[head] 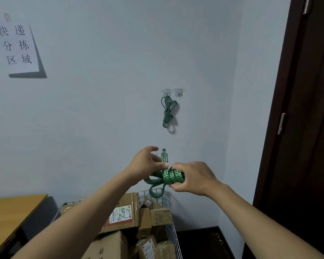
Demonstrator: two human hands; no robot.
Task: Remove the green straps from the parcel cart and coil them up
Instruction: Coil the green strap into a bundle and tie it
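Right hand (193, 177): curled round the bundled turns of the green strap (173, 177), thumb underneath, clamping the coil so it cannot spring loose.
Left hand (148, 161): fingers pinch the free end just below its metal hook (163, 150), holding it upright, seemingly to wind or tuck it round the bundle.
Strap: held in mid-air above the far edge of the cart (173, 234); a few slack loops hang below the hands, so I judge the coiling nearly done but not yet tied off.
Hung strap (167, 111): a second green strap, already coiled and knotted, hangs on the wall from the left hook of a pair (172, 92), further off. The right hook looks free, probably for this one.
Cart: wire-sided, near, piled with cardboard parcels (123, 214); no strap visible across it.
Surroundings: table (11, 208) to the left, dark door (307, 113) to the right, paper sign (17, 45) at upper left.
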